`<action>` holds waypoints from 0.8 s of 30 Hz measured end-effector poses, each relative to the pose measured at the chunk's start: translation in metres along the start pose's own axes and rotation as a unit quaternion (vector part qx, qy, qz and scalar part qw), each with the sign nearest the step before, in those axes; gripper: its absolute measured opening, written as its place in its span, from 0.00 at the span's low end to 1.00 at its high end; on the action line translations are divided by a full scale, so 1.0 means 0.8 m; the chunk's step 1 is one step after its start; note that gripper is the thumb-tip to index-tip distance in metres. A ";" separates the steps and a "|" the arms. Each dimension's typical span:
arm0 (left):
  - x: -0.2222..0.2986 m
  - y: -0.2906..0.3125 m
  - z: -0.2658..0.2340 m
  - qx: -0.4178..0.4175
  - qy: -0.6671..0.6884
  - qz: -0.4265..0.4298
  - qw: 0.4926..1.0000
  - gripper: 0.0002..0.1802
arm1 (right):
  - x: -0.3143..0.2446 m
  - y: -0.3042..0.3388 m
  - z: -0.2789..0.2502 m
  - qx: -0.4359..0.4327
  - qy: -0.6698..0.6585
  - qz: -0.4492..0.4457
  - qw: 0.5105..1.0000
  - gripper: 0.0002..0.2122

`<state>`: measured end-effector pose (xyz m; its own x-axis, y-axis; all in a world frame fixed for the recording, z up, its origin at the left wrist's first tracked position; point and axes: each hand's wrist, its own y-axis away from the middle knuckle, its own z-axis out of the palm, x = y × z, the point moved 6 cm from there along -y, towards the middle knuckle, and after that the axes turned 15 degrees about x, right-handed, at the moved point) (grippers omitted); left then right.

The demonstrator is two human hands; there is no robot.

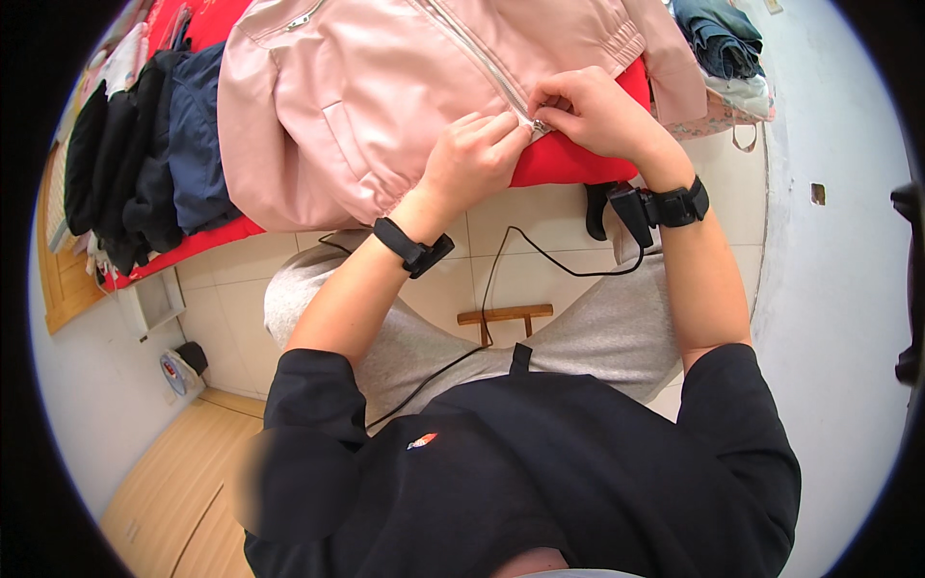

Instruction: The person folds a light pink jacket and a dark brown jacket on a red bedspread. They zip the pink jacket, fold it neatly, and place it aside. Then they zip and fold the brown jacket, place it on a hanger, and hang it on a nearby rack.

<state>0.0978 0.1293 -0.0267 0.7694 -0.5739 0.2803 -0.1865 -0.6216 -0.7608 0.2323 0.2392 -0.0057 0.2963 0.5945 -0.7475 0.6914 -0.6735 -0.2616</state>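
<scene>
A pale pink jacket (318, 87) lies spread in front of me, with its silver zipper (479, 56) running down to the near hem. At the zipper's lower end my left hand (475, 159) is closed, fingers bent together on the hem edge. My right hand (595, 111) pinches the bottom of the zipper from the other side, thumb and forefinger meeting at a small metal piece. Fingertips of both hands nearly touch there. How the zipper's two ends sit together is hidden by the fingers.
The jacket rests on a red cover (578, 162). Dark folded clothes (145, 154) lie at the left, folded jeans (718, 39) at the far right. A black cable (568, 272) hangs from the right wrist strap over my lap. A wooden stool piece (506, 314) shows between my legs.
</scene>
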 end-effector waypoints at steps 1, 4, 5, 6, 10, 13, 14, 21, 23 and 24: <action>0.000 0.000 -0.001 0.005 0.003 -0.008 1.000 0.09 | -0.002 -0.001 -0.001 0.006 0.001 -0.005 1.000 0.03; 0.001 0.001 -0.002 0.021 0.018 -0.025 0.999 0.09 | -0.003 -0.001 -0.003 0.006 -0.014 0.011 1.000 0.03; 0.002 0.002 -0.002 0.023 0.022 -0.026 0.999 0.09 | -0.003 0.000 -0.003 0.002 -0.009 0.018 1.000 0.03; 0.003 0.002 -0.001 0.016 0.024 -0.027 0.999 0.09 | -0.004 -0.001 -0.003 0.000 -0.006 0.024 1.000 0.04; 0.005 0.003 0.001 0.015 0.019 -0.023 0.999 0.07 | -0.006 -0.001 -0.002 0.004 -0.026 0.042 0.999 0.04; 0.007 0.004 0.001 0.021 0.031 -0.020 0.999 0.06 | -0.009 0.000 0.001 0.009 -0.025 0.015 1.000 0.03; 0.006 0.003 0.001 0.025 0.036 -0.028 0.999 0.05 | -0.008 0.000 0.001 0.015 -0.026 0.018 0.999 0.03; 0.006 -0.004 0.002 0.008 0.026 -0.106 0.994 0.05 | -0.007 0.003 0.000 0.016 -0.031 0.019 0.999 0.04; 0.006 -0.005 0.001 0.009 0.019 -0.127 0.992 0.06 | -0.008 0.003 -0.002 0.008 -0.023 0.020 1.000 0.04; 0.006 -0.005 0.000 0.017 0.017 -0.127 0.992 0.05 | -0.008 0.003 -0.004 0.006 -0.022 0.024 0.999 0.04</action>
<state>0.1025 0.1291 -0.0220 0.7680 -0.4197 0.4838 0.0311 -0.7301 -0.6827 0.2341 0.2350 0.0006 0.2990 0.5420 -0.7854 0.6697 -0.7055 -0.2319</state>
